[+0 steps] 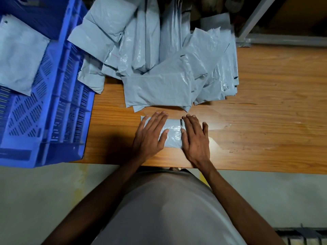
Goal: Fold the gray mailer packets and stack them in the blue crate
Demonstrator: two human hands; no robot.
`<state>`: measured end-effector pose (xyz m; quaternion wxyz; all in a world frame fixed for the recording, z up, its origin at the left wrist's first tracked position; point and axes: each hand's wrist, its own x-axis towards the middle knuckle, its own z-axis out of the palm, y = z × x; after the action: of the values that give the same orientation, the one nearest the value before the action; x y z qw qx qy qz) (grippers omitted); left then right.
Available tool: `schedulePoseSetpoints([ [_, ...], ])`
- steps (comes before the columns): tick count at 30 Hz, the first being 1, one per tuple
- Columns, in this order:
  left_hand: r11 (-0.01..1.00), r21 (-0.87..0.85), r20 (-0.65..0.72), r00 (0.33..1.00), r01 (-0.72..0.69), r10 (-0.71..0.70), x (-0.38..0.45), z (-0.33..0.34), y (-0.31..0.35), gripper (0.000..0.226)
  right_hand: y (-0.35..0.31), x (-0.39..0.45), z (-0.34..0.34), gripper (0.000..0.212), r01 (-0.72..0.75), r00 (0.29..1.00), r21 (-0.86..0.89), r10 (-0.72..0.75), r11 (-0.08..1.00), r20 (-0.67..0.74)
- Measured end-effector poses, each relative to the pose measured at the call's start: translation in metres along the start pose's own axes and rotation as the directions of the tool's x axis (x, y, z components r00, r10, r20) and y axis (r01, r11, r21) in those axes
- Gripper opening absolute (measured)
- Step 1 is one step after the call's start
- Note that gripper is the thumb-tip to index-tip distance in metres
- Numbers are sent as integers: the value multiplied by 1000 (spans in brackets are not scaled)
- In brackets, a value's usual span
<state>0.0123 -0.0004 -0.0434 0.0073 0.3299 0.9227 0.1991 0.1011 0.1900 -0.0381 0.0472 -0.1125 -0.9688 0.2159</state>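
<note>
A small folded gray mailer packet (172, 134) lies on the wooden table (265, 121) near its front edge. My left hand (150, 135) presses flat on its left part with straight fingers. Pressing its right end, beside a dark adhesive strip, my right hand (194, 137) also lies flat. Behind them spreads a loose pile of gray mailer packets (159, 68). The blue crate (53, 103) stands at the left, and a gray packet (19, 55) lies inside it.
The pile's nearest packet (157, 91) lies just beyond my fingertips. The table's front edge runs right below my wrists. A metal frame post (256, 16) stands at the back right. Bare wood shows to the right of my hands.
</note>
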Motion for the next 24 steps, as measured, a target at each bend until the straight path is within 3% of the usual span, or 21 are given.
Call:
schedulePoseSetpoints([
  [7, 1000, -25, 3, 1000, 1, -1, -3, -4, -1, 55, 0, -4, -4, 45, 18, 998, 153, -9, 988, -61],
  [11, 990, -142, -65, 998, 9, -18, -9, -12, 0, 54, 2, -11, -9, 42, 105, 991, 263, -81, 959, -103],
  [15, 998, -65, -105, 994, -12, 5, -29, -15, 6, 59, 15, -20, -13, 50, 214, 977, 231, -206, 949, -57],
  [20, 1000, 1, 53, 999, -12, 12, -44, -19, -1, 89, 31, -23, -12, 76, 318, 942, 176, -331, 932, 53],
  [24, 999, 46, 129, 992, 5, -10, -41, -26, 3, 99, 33, -17, -17, 80, 363, 923, 161, -378, 918, 68],
])
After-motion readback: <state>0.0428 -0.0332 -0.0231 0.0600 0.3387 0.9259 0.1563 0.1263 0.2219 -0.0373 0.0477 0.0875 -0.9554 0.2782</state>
